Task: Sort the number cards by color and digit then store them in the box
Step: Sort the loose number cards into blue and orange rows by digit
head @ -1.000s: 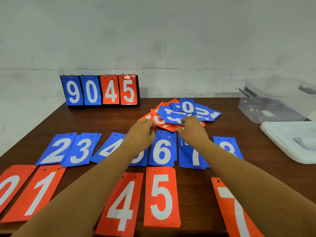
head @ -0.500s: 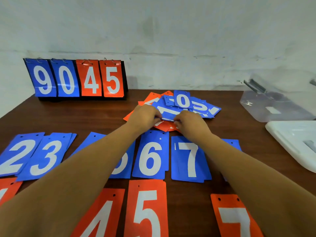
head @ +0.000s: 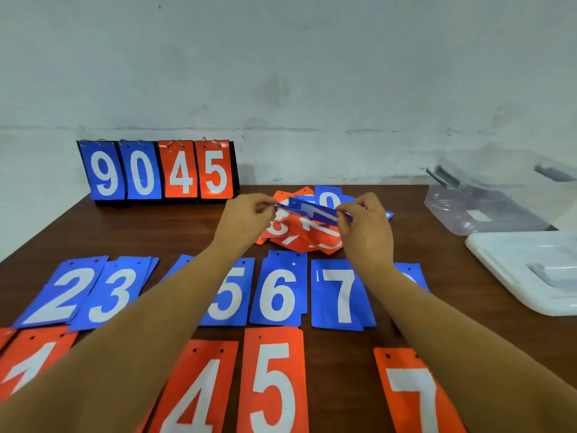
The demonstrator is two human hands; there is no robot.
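Okay, so a blue number card (head: pixel 312 210) is pinched at both ends, left hand (head: pixel 246 215) on one and right hand (head: pixel 367 226) on the other, with fingers and thumbs clamped on it. It's held just above the unsorted pile (head: pixel 296 237) at the far middle of the table (head: pixel 156 232). The card is tilted almost edge-on, so the digit can't be read for sure, and it might even be two cards stuck together.

For this step, the card is best turned flat so the digit gets checked, and any second card peeled off. Then it gets matched to the blue row, which runs from the blue 2 stack (head: pixel 62 295) to the blue 7 stack (head: pixel 340 295). It should be laid squarely on its own digit, holes at the far end, so the stacks can be lifted cleanly later. The clear box (head: pixel 487 210) is parked at the far right, with the white lid (head: pixel 515 264) just in front of it.
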